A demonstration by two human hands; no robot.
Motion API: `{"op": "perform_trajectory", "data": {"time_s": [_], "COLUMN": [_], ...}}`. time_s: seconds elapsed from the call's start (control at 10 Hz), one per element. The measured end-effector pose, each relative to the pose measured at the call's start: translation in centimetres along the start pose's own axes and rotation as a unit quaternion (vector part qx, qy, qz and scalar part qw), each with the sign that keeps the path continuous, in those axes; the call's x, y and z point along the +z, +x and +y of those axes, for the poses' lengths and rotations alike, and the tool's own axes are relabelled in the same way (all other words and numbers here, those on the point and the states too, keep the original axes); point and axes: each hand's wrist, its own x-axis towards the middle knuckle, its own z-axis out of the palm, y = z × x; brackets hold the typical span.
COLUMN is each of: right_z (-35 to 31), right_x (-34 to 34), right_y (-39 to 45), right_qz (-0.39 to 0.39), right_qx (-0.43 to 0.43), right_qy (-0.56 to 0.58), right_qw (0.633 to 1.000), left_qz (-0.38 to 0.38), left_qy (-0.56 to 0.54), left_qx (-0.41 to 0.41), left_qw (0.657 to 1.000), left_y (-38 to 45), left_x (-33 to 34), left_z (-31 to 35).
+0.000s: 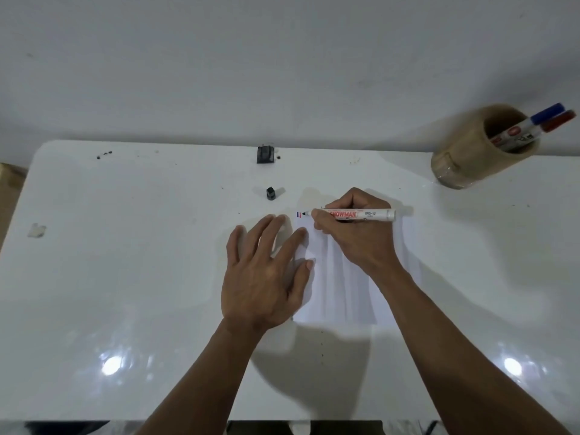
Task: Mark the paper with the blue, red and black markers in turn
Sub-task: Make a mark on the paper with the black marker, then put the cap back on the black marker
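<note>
A creased white paper [342,287] lies on the white table. My right hand [351,233] grips an uncapped black marker [373,214] lying almost flat, its dark tip at the paper's top left corner. Right beside the tip are a short blue mark [297,214] and a short red mark [300,215]. My left hand [266,274] rests flat with spread fingers on the paper's left edge. The black cap [271,193] stands on the table just beyond my left fingers. The capped blue marker [547,113] and the capped red marker [558,121] stick out of a brown cup.
The brown cup [467,158] leans at the table's far right corner. A small black object [265,154] sits at the far edge near the wall. A scrap of tape [36,230] lies at the left. The table [125,277] is glossy with light reflections.
</note>
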Motion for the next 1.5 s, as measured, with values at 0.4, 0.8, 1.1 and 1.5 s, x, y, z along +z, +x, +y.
{"op": "perform_trajectory", "data": {"time_s": [0.4,0.8,1.1,1.5], "right_z": [0.3,0.6,0.2,-4.2], "right_x": [0.1,-0.1,-0.2,-3.7], "right_y": [0.4,0.6,0.4,-1.0], "right_qz": [0.0,-0.022,-0.028,-0.018], "right_qx": [-0.002,-0.002,0.008,0.072], "right_qy": [-0.005,-0.021,-0.022,0.206], "right_qw": [1.0,1.0,0.999,0.976], "left_qz": [0.017,0.009,0.011,0.068], "left_qy": [-0.006,-0.008,-0.011,-0.168], "left_qx": [0.0,-0.005,-0.003,-0.113], "left_qw": [1.0,1.0,1.0,0.977], "left_y": [0.1,0.0,0.1,0.9], "left_x": [0.2,0.4,0.6,-1.2], "left_z": [0.0,-0.1,-0.1,-0.1]}}
